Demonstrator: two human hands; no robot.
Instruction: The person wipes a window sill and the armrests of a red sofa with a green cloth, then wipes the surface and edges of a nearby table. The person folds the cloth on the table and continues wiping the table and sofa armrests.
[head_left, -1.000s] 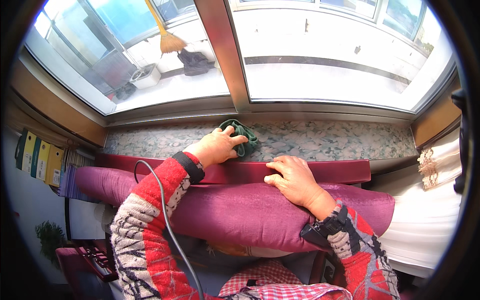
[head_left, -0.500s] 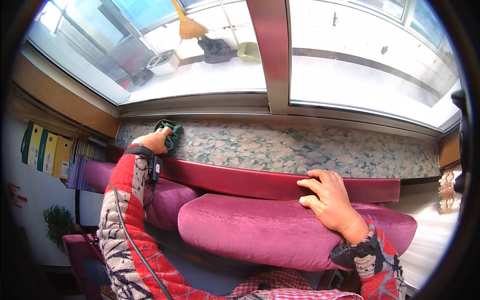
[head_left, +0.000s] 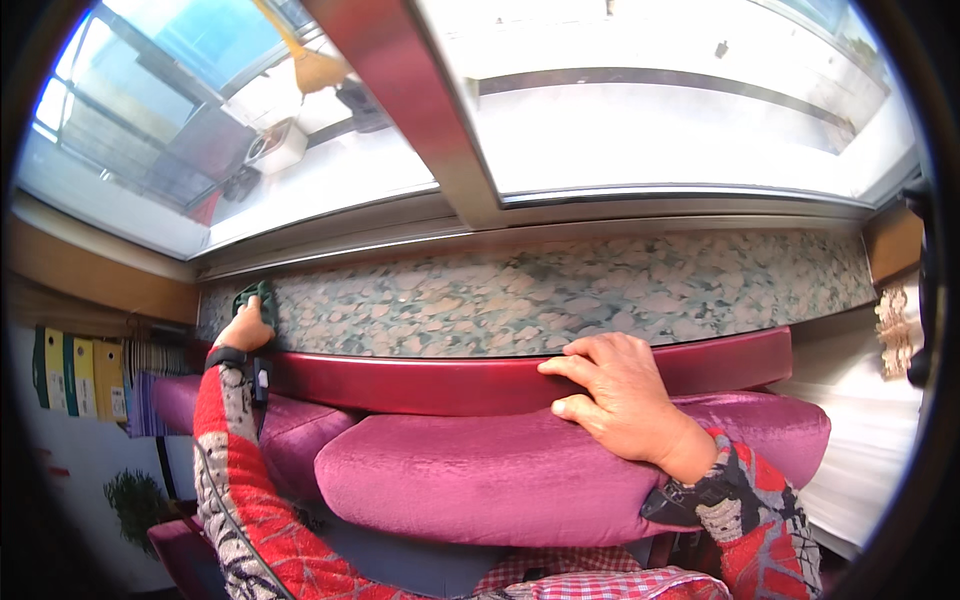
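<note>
My left hand (head_left: 247, 323) grips a bunched dark green cloth (head_left: 268, 306) and presses it on the far left end of the marbled windowsill (head_left: 480, 290). The fingers cover part of the cloth. My right hand (head_left: 625, 400) rests with spread fingers on the dark red wooden rail (head_left: 430, 386) along the sill's near edge. Its palm and wrist lie over the purple plush sofa back cushion (head_left: 470, 475); nothing is in that hand.
Beyond the sill stand glass window panes with a red frame post (head_left: 400, 90). Folders (head_left: 82, 375) line the left, above a green plant (head_left: 135, 505). A white curtain (head_left: 835, 460) hangs at the right. Outside are a broom (head_left: 315, 70) and a white planter (head_left: 277, 147).
My left hand has carried the green cloth further left along the sill. My right hand stays on the rail. The view has shifted and tilted.
</note>
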